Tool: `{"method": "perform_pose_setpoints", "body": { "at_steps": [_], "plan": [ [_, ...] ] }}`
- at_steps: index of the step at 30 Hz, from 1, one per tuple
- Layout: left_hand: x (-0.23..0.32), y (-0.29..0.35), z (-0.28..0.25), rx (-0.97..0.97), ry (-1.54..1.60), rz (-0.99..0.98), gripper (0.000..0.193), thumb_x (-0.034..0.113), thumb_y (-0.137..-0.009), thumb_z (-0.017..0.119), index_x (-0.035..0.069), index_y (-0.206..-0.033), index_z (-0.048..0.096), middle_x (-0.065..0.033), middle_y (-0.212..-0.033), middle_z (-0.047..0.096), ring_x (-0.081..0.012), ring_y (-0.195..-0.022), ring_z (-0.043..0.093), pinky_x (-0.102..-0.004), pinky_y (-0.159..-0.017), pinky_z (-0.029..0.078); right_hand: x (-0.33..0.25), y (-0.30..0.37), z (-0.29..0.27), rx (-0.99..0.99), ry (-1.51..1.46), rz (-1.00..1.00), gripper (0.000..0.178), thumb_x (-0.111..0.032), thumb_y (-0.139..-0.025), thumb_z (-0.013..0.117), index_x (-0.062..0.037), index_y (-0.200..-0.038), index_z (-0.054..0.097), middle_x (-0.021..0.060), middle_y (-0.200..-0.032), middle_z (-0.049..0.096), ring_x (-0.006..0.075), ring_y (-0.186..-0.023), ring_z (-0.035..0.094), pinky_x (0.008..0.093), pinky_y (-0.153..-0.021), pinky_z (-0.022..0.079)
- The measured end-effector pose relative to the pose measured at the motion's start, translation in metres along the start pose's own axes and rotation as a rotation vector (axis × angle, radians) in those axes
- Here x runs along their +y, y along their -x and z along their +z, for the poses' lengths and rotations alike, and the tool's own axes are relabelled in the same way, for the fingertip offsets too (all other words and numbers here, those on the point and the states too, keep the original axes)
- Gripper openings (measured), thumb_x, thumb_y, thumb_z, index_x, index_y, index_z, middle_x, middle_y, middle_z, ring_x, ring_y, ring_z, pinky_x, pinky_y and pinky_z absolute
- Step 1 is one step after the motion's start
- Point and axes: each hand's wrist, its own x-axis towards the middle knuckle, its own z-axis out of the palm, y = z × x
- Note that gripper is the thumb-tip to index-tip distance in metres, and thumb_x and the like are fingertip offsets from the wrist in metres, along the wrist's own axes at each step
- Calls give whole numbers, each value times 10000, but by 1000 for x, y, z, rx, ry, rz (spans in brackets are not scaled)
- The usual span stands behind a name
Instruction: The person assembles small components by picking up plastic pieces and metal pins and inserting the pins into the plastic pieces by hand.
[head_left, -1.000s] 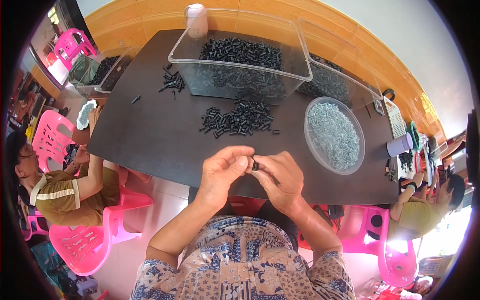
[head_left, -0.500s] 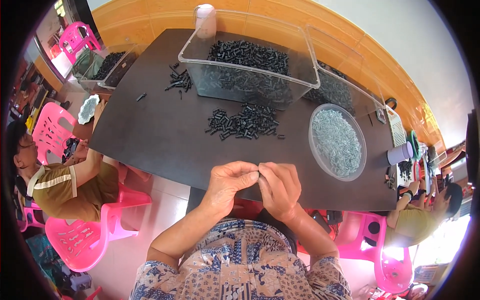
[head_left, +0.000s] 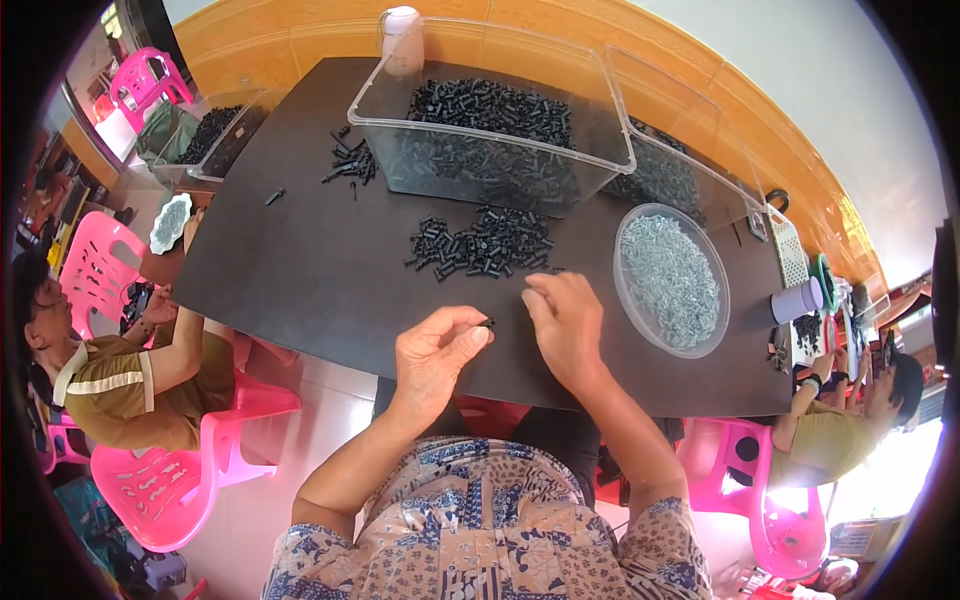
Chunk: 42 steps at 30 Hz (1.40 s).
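Observation:
My left hand (head_left: 437, 352) is raised over the table's near edge. Between its thumb and forefinger it pinches a small black plastic part (head_left: 489, 323). To its right, my right hand (head_left: 566, 325) is over the tabletop by the right end of a loose pile of black plastic parts (head_left: 480, 243). Its fingers curl toward the thumb; whatever is between them, if anything, is hidden. Right of that hand stands a round clear tub (head_left: 622, 290) full of small silvery metal pieces (head_left: 670, 280).
A large clear bin (head_left: 490, 135) of black parts stands behind the pile, with another clear bin (head_left: 690, 160) beside it. More black parts (head_left: 350, 162) lie left on the dark table (head_left: 300, 270). A lilac cup (head_left: 797, 303) is far right. People sit at both sides on pink chairs (head_left: 160, 490).
My hands have come apart. The right has moved up and right toward the pile, while the left has shifted slightly left, keeping the black part.

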Motion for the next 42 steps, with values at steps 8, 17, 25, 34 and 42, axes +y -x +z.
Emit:
{"method": "perform_pose_setpoints", "body": {
  "at_steps": [8, 17, 25, 34, 42],
  "plan": [
    [-10, -1, -2, 16, -14, 5, 193, 33, -850, 686, -35, -1024, 636, -56, -924, 659, -113, -837, 629, -221, -777, 501, 13, -6, 9, -81, 211, 10, 85, -81, -747, 697, -37, -810, 659, 107, -773, 622, 296, -746, 574, 399, -671, 461],
    [-2, -3, 2, 55, -148, 51, 149, -28, -800, 698, -37, -945, 662, -65, -802, 646, -150, -748, 635, -289, -753, 542, 52, -8, -86, 57, 431, -40, 83, -34, -750, 666, -44, -832, 656, 122, -751, 596, 323, -736, 563, 421, -640, 455],
    [-12, -7, 12, 8, -139, 27, 162, -31, -789, 707, -33, -945, 665, -52, -800, 631, -137, -730, 617, -272, -741, 540, 100, -15, -116, -271, 533, -106, 106, -65, -680, 681, -61, -787, 677, 137, -732, 595, 318, -755, 571, 427, -646, 479],
    [-14, -5, 9, 5, -164, 40, 161, -21, -786, 712, -29, -938, 660, -63, -801, 643, -147, -718, 629, -275, -714, 535, 110, -15, -115, -53, 533, -130, 50, -124, -717, 698, -92, -739, 667, 83, -723, 599, 290, -748, 576, 407, -634, 467],
    [-15, -5, 8, -39, -189, 35, 162, -8, -798, 717, -34, -950, 668, -50, -836, 637, -112, -747, 612, -234, -715, 513, 107, -2, -130, -327, 505, -150, 60, -104, -667, 697, -85, -689, 645, 79, -693, 600, 288, -733, 581, 406, -643, 476]
  ]
}}
